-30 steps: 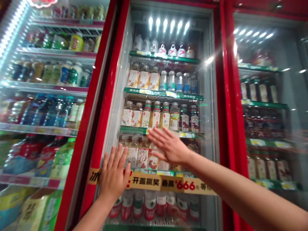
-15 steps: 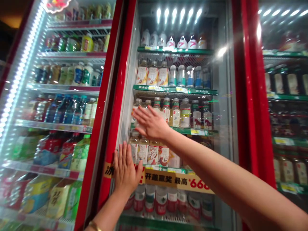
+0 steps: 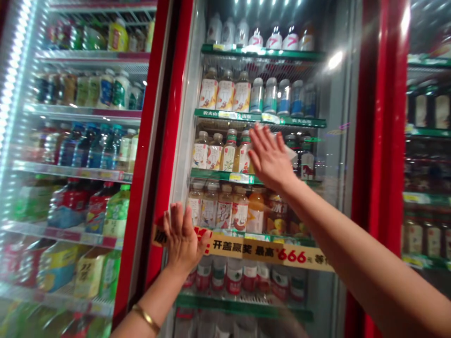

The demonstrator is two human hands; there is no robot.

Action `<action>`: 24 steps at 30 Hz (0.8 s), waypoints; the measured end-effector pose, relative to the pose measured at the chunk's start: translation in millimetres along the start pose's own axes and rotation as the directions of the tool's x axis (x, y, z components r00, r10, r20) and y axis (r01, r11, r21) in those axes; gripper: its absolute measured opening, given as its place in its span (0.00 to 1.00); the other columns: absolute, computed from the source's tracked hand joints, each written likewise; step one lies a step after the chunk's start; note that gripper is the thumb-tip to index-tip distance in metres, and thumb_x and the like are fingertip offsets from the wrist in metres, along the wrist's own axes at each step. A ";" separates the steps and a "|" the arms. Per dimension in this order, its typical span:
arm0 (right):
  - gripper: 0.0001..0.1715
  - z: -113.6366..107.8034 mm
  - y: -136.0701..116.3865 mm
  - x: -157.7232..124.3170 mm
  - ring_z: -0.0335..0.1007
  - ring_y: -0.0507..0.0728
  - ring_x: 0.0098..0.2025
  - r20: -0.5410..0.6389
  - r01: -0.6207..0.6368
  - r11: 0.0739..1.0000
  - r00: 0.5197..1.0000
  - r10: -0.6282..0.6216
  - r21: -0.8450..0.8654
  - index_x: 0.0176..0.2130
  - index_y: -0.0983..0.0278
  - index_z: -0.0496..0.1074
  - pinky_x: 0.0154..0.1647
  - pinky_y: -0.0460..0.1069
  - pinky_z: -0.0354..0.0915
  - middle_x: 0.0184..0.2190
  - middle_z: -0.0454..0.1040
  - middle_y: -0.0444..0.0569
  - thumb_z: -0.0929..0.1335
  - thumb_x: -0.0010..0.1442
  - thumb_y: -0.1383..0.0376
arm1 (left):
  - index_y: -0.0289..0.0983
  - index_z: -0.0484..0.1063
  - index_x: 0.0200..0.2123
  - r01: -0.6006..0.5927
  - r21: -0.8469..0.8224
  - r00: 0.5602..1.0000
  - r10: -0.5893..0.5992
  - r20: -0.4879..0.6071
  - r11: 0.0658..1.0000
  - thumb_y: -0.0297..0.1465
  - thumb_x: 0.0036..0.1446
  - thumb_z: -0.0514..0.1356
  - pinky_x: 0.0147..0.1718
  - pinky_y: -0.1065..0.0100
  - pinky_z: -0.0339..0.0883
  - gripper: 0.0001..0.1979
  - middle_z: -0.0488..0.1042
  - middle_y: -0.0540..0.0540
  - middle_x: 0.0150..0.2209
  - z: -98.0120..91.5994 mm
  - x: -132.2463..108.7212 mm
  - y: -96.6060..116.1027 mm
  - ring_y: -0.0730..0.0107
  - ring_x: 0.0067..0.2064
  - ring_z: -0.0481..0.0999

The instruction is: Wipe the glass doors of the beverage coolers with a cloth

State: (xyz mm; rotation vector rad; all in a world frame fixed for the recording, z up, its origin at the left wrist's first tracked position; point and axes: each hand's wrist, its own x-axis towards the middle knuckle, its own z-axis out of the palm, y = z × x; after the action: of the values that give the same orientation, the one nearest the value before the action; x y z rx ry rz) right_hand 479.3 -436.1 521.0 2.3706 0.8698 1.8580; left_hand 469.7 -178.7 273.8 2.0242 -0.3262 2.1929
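Note:
My right hand (image 3: 273, 162) lies flat over the glass door (image 3: 338, 155) of a drinks fridge, fingers stretched upward. A corner of a white cloth (image 3: 291, 153) shows from under it; the rest is hidden by the palm, so whether it is cloth or paper is unclear. Lower down, my left hand (image 3: 183, 237) rests with spread fingers at the door's left side, by the red frame (image 3: 174, 112), holding nothing. It overlaps a gold banner (image 3: 260, 251) with black and red lettering. Behind the glass stand bottles (image 3: 229, 152) on green-edged shelves (image 3: 299, 122).
To the left, a brightly lit fridge (image 3: 84, 110) holds several shelves of drinks, with a red upright at its edge. Another fridge (image 3: 430, 136) with dark and pale bottles stands at the right. A bracelet (image 3: 146, 317) circles my left wrist.
My right hand has swept rightward and slightly up across the glass, the white cloth now showing beside it. My left hand stays near the left edge, its fingers bent back a little. The view has shifted slightly.

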 end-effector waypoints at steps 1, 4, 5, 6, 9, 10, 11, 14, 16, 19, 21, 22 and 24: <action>0.39 -3.2 11.9 4.2 0.28 0.63 0.84 -0.053 -0.127 0.992 0.991 0.126 -0.020 0.80 0.66 0.43 0.82 0.73 0.32 0.82 0.38 0.51 0.51 0.78 0.55 | 0.39 0.33 0.81 0.000 0.001 1.000 0.000 0.008 1.000 0.43 0.74 0.54 0.80 0.39 0.34 0.44 0.34 0.35 0.83 -1.5 2.6 1.5 0.50 0.83 0.35; 0.40 4.1 6.0 -38.1 0.25 0.64 0.84 -0.042 -0.144 0.989 0.989 0.142 -0.041 0.80 0.66 0.39 0.82 0.73 0.33 0.83 0.36 0.52 0.52 0.78 0.55 | 0.43 0.37 0.81 0.004 0.003 0.999 -0.004 0.049 1.000 0.40 0.72 0.58 0.80 0.39 0.35 0.44 0.40 0.39 0.83 -4.9 9.5 5.2 0.50 0.83 0.38; 0.40 9.3 -5.8 -70.1 0.26 0.63 0.84 0.016 -0.024 0.999 1.000 0.025 -0.026 0.80 0.63 0.38 0.83 0.72 0.35 0.82 0.36 0.50 0.54 0.78 0.55 | 0.44 0.38 0.81 0.004 0.001 0.998 -0.004 0.063 1.000 0.39 0.72 0.58 0.80 0.39 0.35 0.43 0.41 0.40 0.82 -5.6 11.1 5.9 0.50 0.83 0.38; 0.41 14.3 -18.2 -107.6 0.28 0.61 0.84 0.087 0.145 0.989 0.986 -0.145 0.017 0.81 0.59 0.37 0.83 0.71 0.38 0.82 0.39 0.46 0.56 0.78 0.55 | 0.45 0.39 0.81 0.000 -0.003 0.997 0.000 0.075 1.000 0.38 0.72 0.58 0.80 0.40 0.35 0.43 0.42 0.41 0.82 -6.1 12.4 6.3 0.51 0.83 0.39; 0.38 22.2 -30.5 -220.8 0.44 0.48 0.81 0.237 0.542 0.815 0.780 -0.579 0.205 0.79 0.47 0.46 0.80 0.54 0.56 0.78 0.52 0.31 0.60 0.76 0.55 | 0.46 0.42 0.81 -0.018 -0.019 0.995 0.020 0.098 1.000 0.37 0.73 0.57 0.80 0.43 0.35 0.41 0.45 0.43 0.82 -7.1 13.7 6.2 0.54 0.83 0.41; 0.38 21.8 -21.8 -249.5 0.46 0.46 0.80 0.261 0.545 0.813 0.770 -0.582 0.204 0.79 0.46 0.49 0.78 0.51 0.59 0.77 0.54 0.30 0.60 0.76 0.55 | 0.45 0.42 0.81 -0.025 -0.024 0.994 0.027 0.104 0.999 0.36 0.73 0.57 0.81 0.44 0.34 0.40 0.46 0.44 0.82 -7.3 13.6 6.0 0.55 0.83 0.41; 0.40 20.4 -7.9 -271.3 0.46 0.48 0.80 0.259 0.462 0.874 0.835 -0.486 0.149 0.79 0.46 0.47 0.79 0.54 0.58 0.77 0.54 0.31 0.62 0.75 0.55 | 0.45 0.42 0.81 -0.030 -0.028 0.993 0.033 0.110 0.999 0.36 0.73 0.56 0.81 0.45 0.34 0.39 0.46 0.44 0.82 -7.6 13.4 5.9 0.56 0.83 0.41; 0.44 19.0 35.0 -302.4 0.39 0.61 0.82 0.049 -0.100 0.994 0.993 0.103 -0.049 0.81 0.51 0.35 0.82 0.72 0.50 0.80 0.45 0.43 0.60 0.75 0.57 | 0.45 0.42 0.81 -0.030 -0.032 0.992 0.034 0.123 0.999 0.36 0.73 0.56 0.81 0.46 0.34 0.40 0.46 0.44 0.82 -8.3 13.6 6.6 0.58 0.83 0.40; 0.45 28.7 35.1 -313.9 0.32 0.68 0.82 -0.122 -0.405 0.912 0.910 0.395 -0.067 0.81 0.56 0.30 0.79 0.81 0.46 0.81 0.35 0.51 0.57 0.75 0.59 | 0.45 0.42 0.81 -0.013 -0.033 0.993 0.016 0.114 0.999 0.36 0.72 0.57 0.81 0.46 0.34 0.40 0.45 0.44 0.82 -8.5 15.0 7.8 0.58 0.83 0.39; 0.49 55.0 -21.9 -350.9 0.28 0.68 0.82 -0.167 -0.360 0.929 0.924 0.343 -0.088 0.81 0.61 0.33 0.82 0.76 0.36 0.81 0.34 0.52 0.58 0.71 0.58 | 0.44 0.46 0.80 0.034 -0.052 0.996 -0.030 0.083 0.998 0.35 0.72 0.56 0.81 0.44 0.36 0.38 0.49 0.42 0.81 -8.9 13.4 9.9 0.55 0.83 0.44; 0.48 67.2 -69.6 -389.7 0.32 0.59 0.81 -0.122 -0.178 0.979 0.979 0.165 -0.098 0.81 0.51 0.43 0.84 0.58 0.34 0.79 0.46 0.37 0.61 0.68 0.53 | 0.43 0.49 0.80 0.049 -0.081 0.997 -0.044 0.067 0.995 0.33 0.72 0.55 0.80 0.42 0.39 0.36 0.52 0.41 0.80 -11.3 2.2 11.6 0.53 0.82 0.48; 0.45 69.3 -86.3 -410.2 0.34 0.55 0.81 -0.093 -0.076 0.992 0.993 0.067 -0.096 0.79 0.44 0.48 0.83 0.52 0.38 0.77 0.50 0.28 0.61 0.68 0.50 | 0.43 0.49 0.80 0.044 -0.095 0.997 -0.037 0.071 0.994 0.33 0.72 0.55 0.80 0.41 0.39 0.36 0.53 0.41 0.80 -13.6 -8.3 12.6 0.53 0.82 0.49; 0.41 66.2 -96.3 -446.2 0.37 0.51 0.80 -0.049 0.023 0.995 0.998 -0.028 -0.100 0.76 0.37 0.53 0.83 0.49 0.41 0.74 0.55 0.19 0.62 0.68 0.49 | 0.45 0.50 0.79 0.016 -0.120 0.994 -0.002 0.112 0.993 0.33 0.72 0.57 0.80 0.43 0.37 0.36 0.52 0.44 0.80 -19.9 -39.6 15.1 0.55 0.82 0.48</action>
State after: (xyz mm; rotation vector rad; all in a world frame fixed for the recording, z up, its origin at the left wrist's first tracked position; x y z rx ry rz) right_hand 434.7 -522.1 70.0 2.2543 0.7883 1.9111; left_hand 450.1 -186.5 231.9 2.0818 -0.4504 2.0062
